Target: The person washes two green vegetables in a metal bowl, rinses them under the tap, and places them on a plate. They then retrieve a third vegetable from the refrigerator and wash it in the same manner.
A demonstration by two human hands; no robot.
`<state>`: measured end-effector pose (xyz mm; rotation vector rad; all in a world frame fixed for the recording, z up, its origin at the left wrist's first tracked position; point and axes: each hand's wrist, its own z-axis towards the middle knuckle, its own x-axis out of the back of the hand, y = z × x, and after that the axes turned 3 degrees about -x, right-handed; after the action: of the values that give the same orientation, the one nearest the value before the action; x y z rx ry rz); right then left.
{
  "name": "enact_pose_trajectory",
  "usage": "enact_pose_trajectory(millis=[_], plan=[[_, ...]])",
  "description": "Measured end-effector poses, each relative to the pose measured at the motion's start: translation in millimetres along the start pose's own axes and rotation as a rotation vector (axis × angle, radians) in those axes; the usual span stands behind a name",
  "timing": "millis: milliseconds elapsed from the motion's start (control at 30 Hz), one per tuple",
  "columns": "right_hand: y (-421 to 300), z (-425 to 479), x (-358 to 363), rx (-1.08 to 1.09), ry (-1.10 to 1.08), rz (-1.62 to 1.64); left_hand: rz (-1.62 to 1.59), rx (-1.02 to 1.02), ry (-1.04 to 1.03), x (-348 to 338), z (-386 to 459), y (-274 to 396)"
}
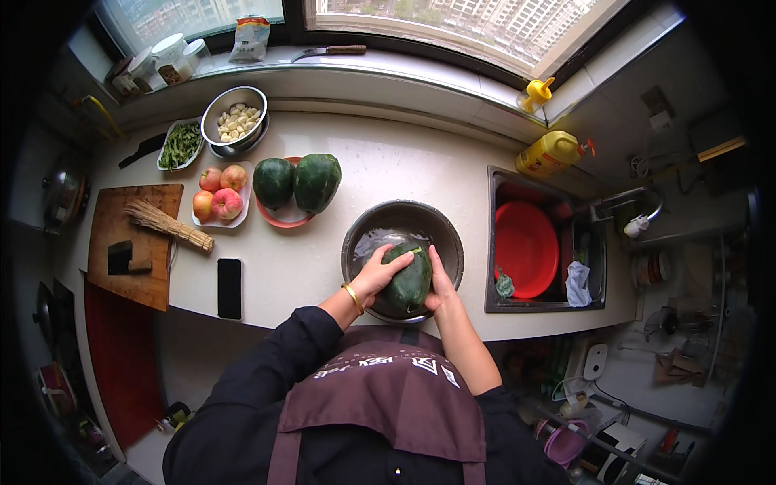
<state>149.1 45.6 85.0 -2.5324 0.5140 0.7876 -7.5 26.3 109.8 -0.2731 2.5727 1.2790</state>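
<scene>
Between my two hands is a dark green papaya-like fruit or squash (407,284), held over a round metal basin (445,227) with water in it. My left hand (377,276), a gold bangle at its wrist, grips the left side, its thumb across the top. The right side is held by my right hand (441,282), fingers along the skin. The undersides of both hands are hidden. Left of the basin, two more dark green fruits (274,183) (317,183) lie side by side on a red-rimmed plate (285,222).
A sink (492,242) holding a red basin (526,250) is at right. At left are a phone (229,288), apples (227,204), a straw brush (170,225) and a cleaver (120,257) on a wooden board (136,200). Behind stand a bowl of garlic cloves (239,123) and leafy greens (180,145).
</scene>
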Motion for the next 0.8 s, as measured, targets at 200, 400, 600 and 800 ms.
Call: enact_pose_trajectory(millis=[200,400,600,800], plan=[[6,-1,4,0.191,-0.145,0.127,-0.080,-0.185,-0.012,5,20,-9],[5,-2,4,0.285,-0.129,0.218,-0.221,0.049,0.487,24,76,-52],[9,14,20,0.326,-0.108,0.238,-0.839,-0.187,0.399,25,107,-91],[9,9,9,0.328,-0.119,0.260,-0.473,-0.432,0.230,-17,26,-14]])
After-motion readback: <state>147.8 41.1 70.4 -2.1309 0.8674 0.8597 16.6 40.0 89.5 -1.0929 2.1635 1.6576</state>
